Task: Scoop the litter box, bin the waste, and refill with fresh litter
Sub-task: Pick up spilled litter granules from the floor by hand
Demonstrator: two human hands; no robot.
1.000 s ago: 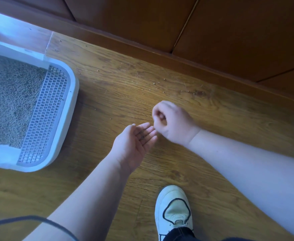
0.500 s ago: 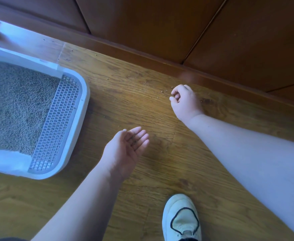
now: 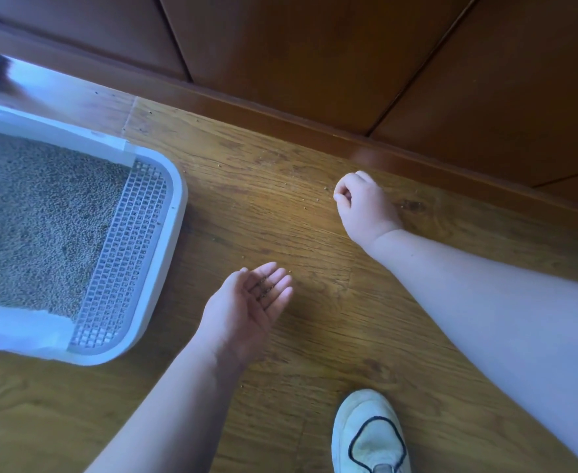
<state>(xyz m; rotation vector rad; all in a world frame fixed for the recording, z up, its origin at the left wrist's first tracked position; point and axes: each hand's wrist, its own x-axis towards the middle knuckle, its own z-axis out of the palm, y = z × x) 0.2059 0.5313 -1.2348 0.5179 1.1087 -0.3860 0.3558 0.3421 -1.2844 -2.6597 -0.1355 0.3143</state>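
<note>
A: What are the fingertips (image 3: 338,197) of the right hand (image 3: 366,206) doing?

B: They are curled in, and the thumb and forefinger are brought together just above the wooden floor (image 3: 315,336). If a grain is between them, it is too small to tell.

A: And the other hand?

B: The left hand (image 3: 246,302) is relaxed with the palm up, like a small dish. Some dark collected grains (image 3: 263,289) rest across its fingers.

A: Where is the next thing to pick?

B: A few stray grains (image 3: 316,199) lie on the boards just to the left of the right fingertips, on the side toward the litter box (image 3: 178,206). They are small and roundish, so no long axis matters. The right hand is clearly the nearer one. The left hand is apart from them, closer to the person.

A: And the box itself?

B: It stands on the floor at the far left, well apart from the right hand. It has grey litter (image 3: 42,216) inside and a white grid ledge (image 3: 124,254) at its end. I judge this is tidying of spilled litter: a short reach to the left, a pinch, then a drop into the open palm. Other grains lie nearer the baseboard (image 3: 417,158).
</note>
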